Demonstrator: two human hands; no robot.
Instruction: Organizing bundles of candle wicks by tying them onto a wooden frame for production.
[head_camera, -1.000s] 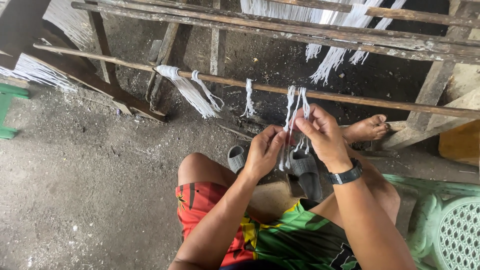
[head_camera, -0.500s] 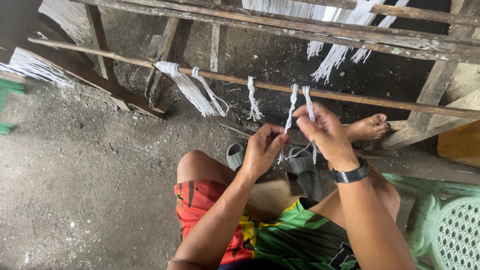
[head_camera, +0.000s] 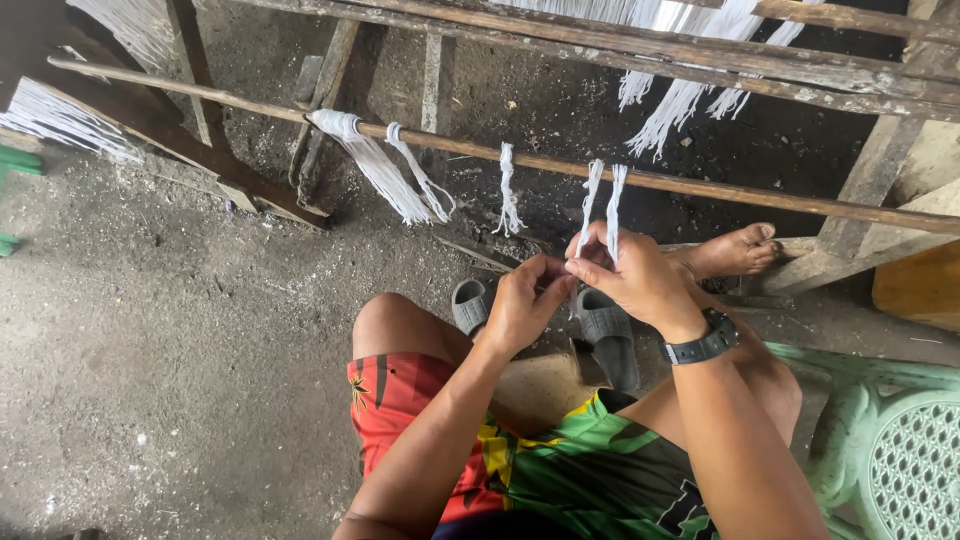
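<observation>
Two white string strands (head_camera: 602, 198) hang from a thin wooden rod (head_camera: 700, 185) that runs across the view. My right hand (head_camera: 632, 282), with a black watch on the wrist, pinches the lower part of these strands. My left hand (head_camera: 528, 300) meets it from the left, fingertips closed on the same strands' ends. Both hands touch just below the rod. Further left on the rod hang a thick white string bundle (head_camera: 375, 170) and a single knotted strand (head_camera: 508, 190).
Wooden loom beams (head_camera: 640, 60) with more white threads cross the top. A grey slipper (head_camera: 606, 335) and a bare foot (head_camera: 735, 252) rest on the dirt floor below my hands. A green plastic chair (head_camera: 890, 440) stands at right.
Both hands have slid down the two strands and come together; the strands now hang straight and taut from the rod. The view has shifted slightly.
</observation>
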